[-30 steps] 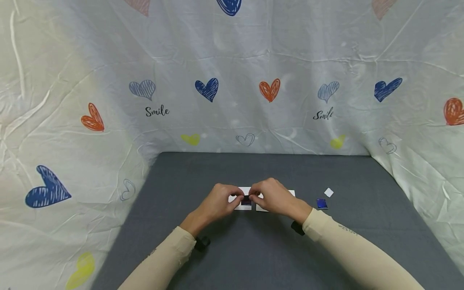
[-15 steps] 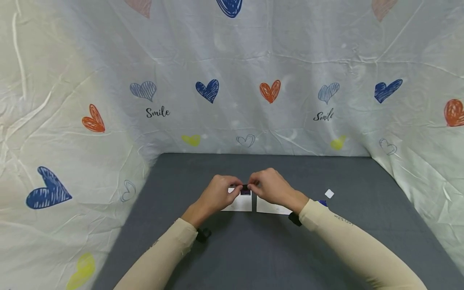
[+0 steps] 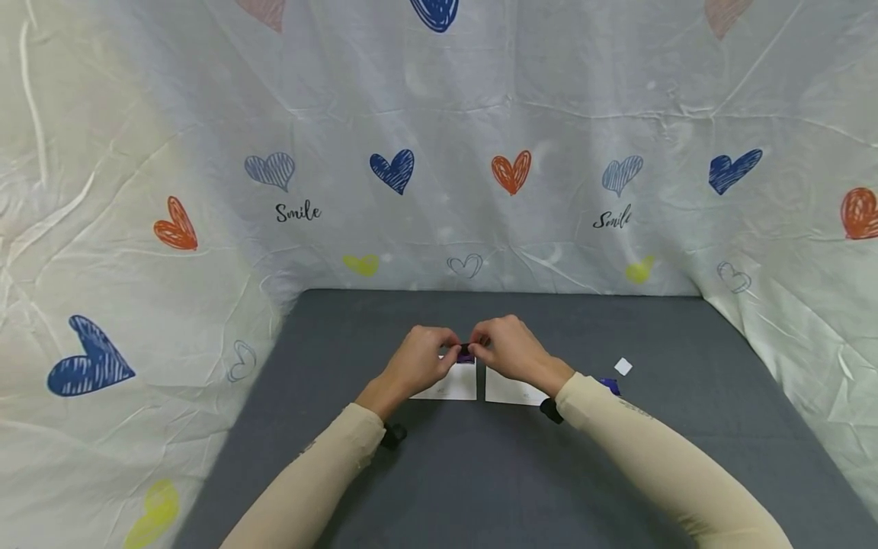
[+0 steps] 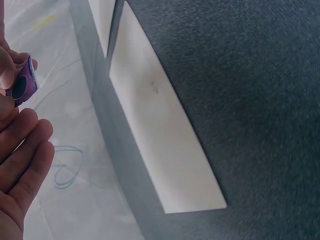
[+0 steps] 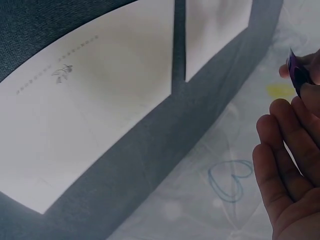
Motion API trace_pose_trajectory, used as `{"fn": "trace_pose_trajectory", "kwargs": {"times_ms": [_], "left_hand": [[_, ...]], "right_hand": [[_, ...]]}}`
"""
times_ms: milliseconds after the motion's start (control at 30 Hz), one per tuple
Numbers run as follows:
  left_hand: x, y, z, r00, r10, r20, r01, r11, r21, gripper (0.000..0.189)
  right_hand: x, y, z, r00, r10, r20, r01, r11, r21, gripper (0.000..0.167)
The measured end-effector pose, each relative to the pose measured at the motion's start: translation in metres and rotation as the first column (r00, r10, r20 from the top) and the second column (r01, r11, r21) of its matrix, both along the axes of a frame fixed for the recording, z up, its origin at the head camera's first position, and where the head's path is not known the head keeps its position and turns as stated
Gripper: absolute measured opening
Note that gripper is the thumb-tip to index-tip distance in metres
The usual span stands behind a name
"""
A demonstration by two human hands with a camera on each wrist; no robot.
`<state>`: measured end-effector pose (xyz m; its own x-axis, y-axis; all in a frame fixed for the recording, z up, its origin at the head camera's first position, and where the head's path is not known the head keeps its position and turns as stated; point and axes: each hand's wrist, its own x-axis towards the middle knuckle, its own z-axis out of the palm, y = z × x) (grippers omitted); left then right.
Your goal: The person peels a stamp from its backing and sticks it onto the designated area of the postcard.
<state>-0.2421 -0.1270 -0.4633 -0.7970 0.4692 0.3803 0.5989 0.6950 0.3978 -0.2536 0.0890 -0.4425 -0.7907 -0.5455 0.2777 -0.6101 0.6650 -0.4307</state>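
Observation:
A small purple packet with a serrated edge point(image 4: 25, 87) is pinched between my two hands, above the far part of the white cards. My left hand point(image 3: 420, 357) grips one side of it with thumb and forefinger; the other fingers extend loosely in the left wrist view. From the other side my right hand point(image 3: 513, 352) pinches the same packet point(image 5: 300, 75). Below lie two flat white cards, the left one point(image 3: 449, 387) and the right one point(image 3: 511, 390), with a narrow gap between them. Faint small markings show on the right card point(image 5: 115, 95). Fingertips hide much of the packet.
On the grey table point(image 3: 466, 473), a small white square point(image 3: 623, 367) lies to the right. A shiny blue packet point(image 3: 609, 386) sits nearer, partly behind the right sleeve point(image 3: 658, 442). A white curtain with printed hearts point(image 3: 439, 229) borders the table's far edge.
Both hands have moved away from me and lifted the packet from over the cards, uncovering more of their surface. The packet now appears tilted. The right forearm covers part of the blue packet.

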Motion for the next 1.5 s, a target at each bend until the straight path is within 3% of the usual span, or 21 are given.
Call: {"fn": "trace_pose_trajectory", "kwargs": {"times_ms": [233,833,1500], "left_hand": [[-0.006,0.004,-0.012,1.000,0.013,-0.010,-0.013,0.999,-0.032,0.008],[-0.020,0.010,-0.037,0.998,0.055,-0.009,-0.056,0.993,-0.109,0.007],[-0.027,0.012,-0.046,0.997,0.076,0.019,-0.072,0.984,-0.160,0.008]], "right_hand": [[-0.008,0.000,-0.014,0.998,-0.014,0.056,0.014,1.000,0.002,0.010],[-0.021,-0.007,-0.039,0.994,-0.064,0.087,0.062,0.998,0.032,0.009],[-0.028,-0.012,-0.057,0.985,-0.132,0.108,0.125,0.990,0.072,0.007]]}}
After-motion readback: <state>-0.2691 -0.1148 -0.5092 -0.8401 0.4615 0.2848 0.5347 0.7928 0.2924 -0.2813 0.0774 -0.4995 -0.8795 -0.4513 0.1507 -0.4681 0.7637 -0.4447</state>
